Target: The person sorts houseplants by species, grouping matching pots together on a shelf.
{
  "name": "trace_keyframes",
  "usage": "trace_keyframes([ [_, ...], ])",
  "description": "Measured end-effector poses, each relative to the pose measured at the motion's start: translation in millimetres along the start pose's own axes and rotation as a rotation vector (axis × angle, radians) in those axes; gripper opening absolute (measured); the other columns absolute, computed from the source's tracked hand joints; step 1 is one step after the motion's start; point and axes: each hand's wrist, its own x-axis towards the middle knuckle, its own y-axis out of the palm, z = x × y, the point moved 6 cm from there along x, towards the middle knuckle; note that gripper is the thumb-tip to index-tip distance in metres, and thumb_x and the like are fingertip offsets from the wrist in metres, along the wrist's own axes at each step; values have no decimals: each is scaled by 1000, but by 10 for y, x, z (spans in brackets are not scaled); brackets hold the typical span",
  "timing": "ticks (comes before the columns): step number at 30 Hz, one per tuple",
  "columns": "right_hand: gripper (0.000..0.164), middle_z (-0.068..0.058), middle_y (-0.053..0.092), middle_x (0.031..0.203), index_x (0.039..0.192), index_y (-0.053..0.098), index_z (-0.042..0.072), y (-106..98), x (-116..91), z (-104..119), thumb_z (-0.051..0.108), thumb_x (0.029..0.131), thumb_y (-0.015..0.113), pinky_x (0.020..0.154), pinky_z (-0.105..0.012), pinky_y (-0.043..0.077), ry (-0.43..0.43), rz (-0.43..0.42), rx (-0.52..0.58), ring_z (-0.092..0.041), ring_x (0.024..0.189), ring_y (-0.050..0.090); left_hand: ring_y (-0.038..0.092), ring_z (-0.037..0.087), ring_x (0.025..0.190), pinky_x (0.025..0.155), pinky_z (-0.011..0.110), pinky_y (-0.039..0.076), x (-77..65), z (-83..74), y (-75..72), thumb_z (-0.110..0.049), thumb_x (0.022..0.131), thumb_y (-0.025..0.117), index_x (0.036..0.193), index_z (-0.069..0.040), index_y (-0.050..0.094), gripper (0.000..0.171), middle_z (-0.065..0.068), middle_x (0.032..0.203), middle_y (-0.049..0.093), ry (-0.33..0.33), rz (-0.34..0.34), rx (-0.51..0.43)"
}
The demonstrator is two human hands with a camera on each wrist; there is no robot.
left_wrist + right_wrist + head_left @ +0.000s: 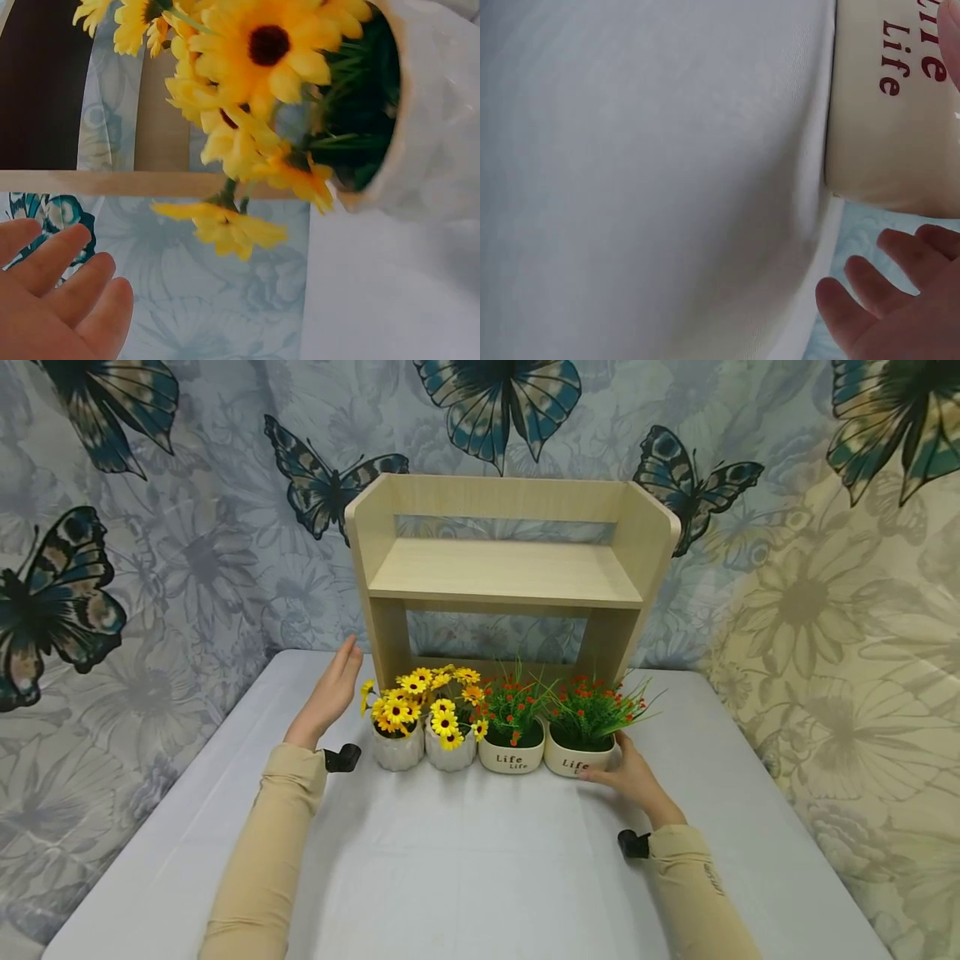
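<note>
In the head view, four-sided cream pots reading "Life" stand side by side: a right pot [577, 762] and a left pot [512, 758], both with green grass and small red flowers. To their left are two whitish pots of yellow daisies, one outer [397, 750] and one inner [450, 752]. My right hand [633, 781] is at the right cream pot, thumb across its front; in the right wrist view the other fingers [870, 289] show a gap from it. My left hand [330, 693] is raised beside the outer daisy pot, fingers straight, holding nothing.
A light wooden two-tier shelf [506, 568] stands directly behind the pots. A white cloth covers the table [480, 877]. Butterfly-patterned fabric [187, 568] hangs behind and at both sides. Each wrist carries a small black camera mount [342, 758].
</note>
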Motion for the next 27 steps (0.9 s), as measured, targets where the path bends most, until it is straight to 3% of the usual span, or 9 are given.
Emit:
trace_keyframes([
  [8, 112, -38, 17, 142, 143, 4, -12, 31, 65, -7, 27, 73, 82, 104, -55, 17, -22, -25, 3, -48, 130, 18, -3, 35, 137, 107, 55, 3, 24, -236, 70, -42, 102, 17, 148, -5, -7, 63, 19, 152, -8, -11, 17, -103],
  [16, 113, -35, 16, 144, 144, 2, -9, 57, 89, -65, 31, 74, 81, 106, -54, 16, 32, -14, 29, -45, 132, 16, -14, 25, 136, 107, 52, -5, 299, -65, 94, -56, 96, 6, 147, -14, -14, 69, 8, 152, -15, -2, 27, -101],
  [27, 116, -32, 12, 146, 146, -1, -5, 80, 93, -93, 35, 73, 81, 106, -55, 14, 65, -13, 51, -45, 134, 10, -22, 25, 134, 106, 49, -12, 501, -51, 54, -68, 87, -1, 144, -13, -21, 81, 9, 149, -24, -74, 43, -103],
])
